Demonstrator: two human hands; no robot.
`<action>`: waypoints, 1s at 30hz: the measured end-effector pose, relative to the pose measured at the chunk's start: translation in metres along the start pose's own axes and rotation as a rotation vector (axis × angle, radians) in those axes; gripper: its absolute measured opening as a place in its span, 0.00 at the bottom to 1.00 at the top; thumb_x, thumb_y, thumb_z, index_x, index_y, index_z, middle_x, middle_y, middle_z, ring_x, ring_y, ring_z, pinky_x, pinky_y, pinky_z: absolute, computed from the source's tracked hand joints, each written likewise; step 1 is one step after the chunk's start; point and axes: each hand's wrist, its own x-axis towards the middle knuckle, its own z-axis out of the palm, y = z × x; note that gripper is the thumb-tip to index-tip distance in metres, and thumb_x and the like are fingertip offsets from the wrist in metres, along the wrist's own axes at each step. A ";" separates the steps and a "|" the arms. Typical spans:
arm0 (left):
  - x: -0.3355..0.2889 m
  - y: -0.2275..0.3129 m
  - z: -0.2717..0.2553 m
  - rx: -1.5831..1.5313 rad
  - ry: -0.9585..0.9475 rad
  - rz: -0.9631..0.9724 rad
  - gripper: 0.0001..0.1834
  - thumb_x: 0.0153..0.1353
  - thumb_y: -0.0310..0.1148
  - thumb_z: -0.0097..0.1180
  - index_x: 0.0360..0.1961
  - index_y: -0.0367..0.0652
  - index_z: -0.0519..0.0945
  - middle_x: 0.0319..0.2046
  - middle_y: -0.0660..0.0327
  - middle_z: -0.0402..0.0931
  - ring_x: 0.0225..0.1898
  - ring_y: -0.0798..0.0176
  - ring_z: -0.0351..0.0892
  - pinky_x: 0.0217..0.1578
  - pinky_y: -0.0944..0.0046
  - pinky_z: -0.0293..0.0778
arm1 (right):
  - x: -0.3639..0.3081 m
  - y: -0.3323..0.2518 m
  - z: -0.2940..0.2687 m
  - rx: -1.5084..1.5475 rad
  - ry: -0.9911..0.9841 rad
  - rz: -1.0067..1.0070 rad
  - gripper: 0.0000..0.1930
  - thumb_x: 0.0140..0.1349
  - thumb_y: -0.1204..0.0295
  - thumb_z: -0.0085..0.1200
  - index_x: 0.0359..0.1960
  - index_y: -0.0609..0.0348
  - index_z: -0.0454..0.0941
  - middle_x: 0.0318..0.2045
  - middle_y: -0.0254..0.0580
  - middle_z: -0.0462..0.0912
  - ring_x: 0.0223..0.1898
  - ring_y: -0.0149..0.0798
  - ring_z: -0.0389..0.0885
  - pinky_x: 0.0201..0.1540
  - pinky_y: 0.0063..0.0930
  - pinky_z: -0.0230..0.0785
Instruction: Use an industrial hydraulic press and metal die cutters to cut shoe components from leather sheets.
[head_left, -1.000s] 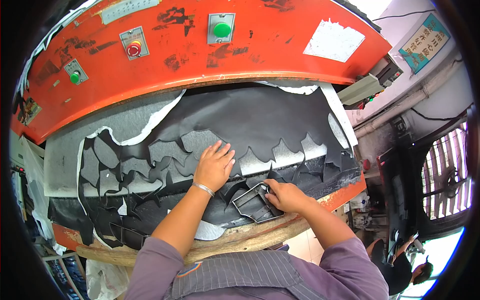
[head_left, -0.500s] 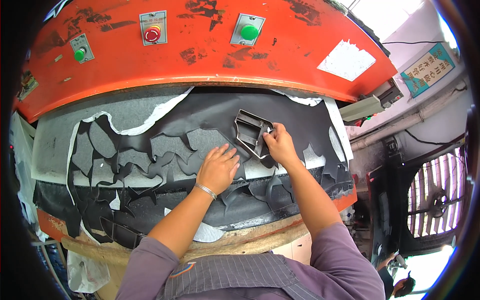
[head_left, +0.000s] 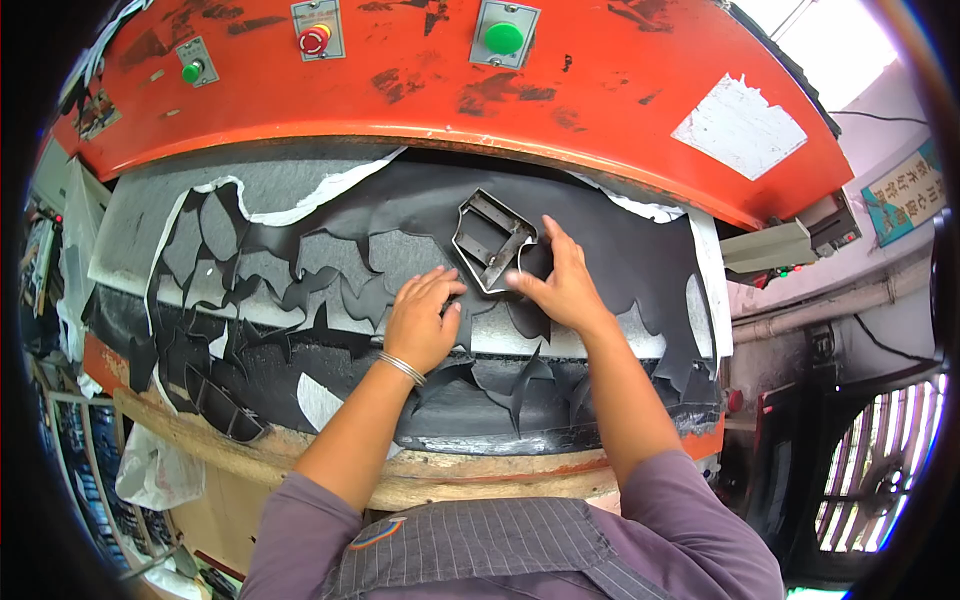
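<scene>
A metal cutting die, a many-sided frame with crossbars inside, lies on the black sheet material. Beside its right edge is my right hand, thumb and fingers spread apart. The thumb tip is at the die's lower right rim; whether it touches I cannot tell. My left hand rests flat below and left of the die, fingers stretched over the sheet, with nothing gripped. Around the left hand the sheet is full of cut-out holes, with thin curled strips left between them and the grey bed showing through.
An orange machine beam spans the far side, carrying green buttons and a red one. White torn backing edges the sheet. Another dark die-like frame lies front left, by the worn wooden edge.
The right hand's fingers have come off the die and spread apart beside it. The die sits at a slightly different angle on the sheet. My view has shifted a little.
</scene>
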 end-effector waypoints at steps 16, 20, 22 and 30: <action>-0.005 0.010 0.033 0.016 0.129 -0.156 0.16 0.57 0.27 0.50 0.47 0.40 0.66 0.51 0.53 0.77 0.62 0.54 0.67 0.64 0.51 0.52 | 0.014 0.038 -0.012 -0.319 -0.313 -0.567 0.49 0.46 0.57 0.65 0.70 0.55 0.52 0.66 0.63 0.58 0.71 0.53 0.49 0.70 0.48 0.36; -0.004 0.005 0.033 -0.139 0.128 -0.176 0.16 0.56 0.26 0.51 0.47 0.40 0.66 0.52 0.51 0.77 0.63 0.55 0.67 0.65 0.52 0.51 | 0.014 0.038 -0.011 -0.343 -0.303 -0.575 0.48 0.44 0.57 0.66 0.69 0.54 0.54 0.66 0.61 0.60 0.71 0.52 0.51 0.70 0.48 0.37; -0.003 0.003 0.031 -0.192 0.118 -0.190 0.17 0.56 0.26 0.51 0.47 0.40 0.66 0.52 0.51 0.77 0.63 0.55 0.67 0.65 0.52 0.50 | 0.015 0.039 -0.008 -0.352 -0.288 -0.585 0.48 0.44 0.57 0.66 0.68 0.53 0.56 0.65 0.60 0.61 0.70 0.52 0.52 0.69 0.48 0.38; 0.002 0.011 0.021 -0.127 0.046 -0.176 0.18 0.54 0.22 0.51 0.47 0.39 0.66 0.54 0.48 0.75 0.66 0.51 0.63 0.66 0.53 0.48 | 0.020 0.039 -0.011 -0.367 -0.233 -0.621 0.47 0.40 0.58 0.68 0.65 0.52 0.61 0.63 0.59 0.65 0.68 0.53 0.57 0.67 0.49 0.44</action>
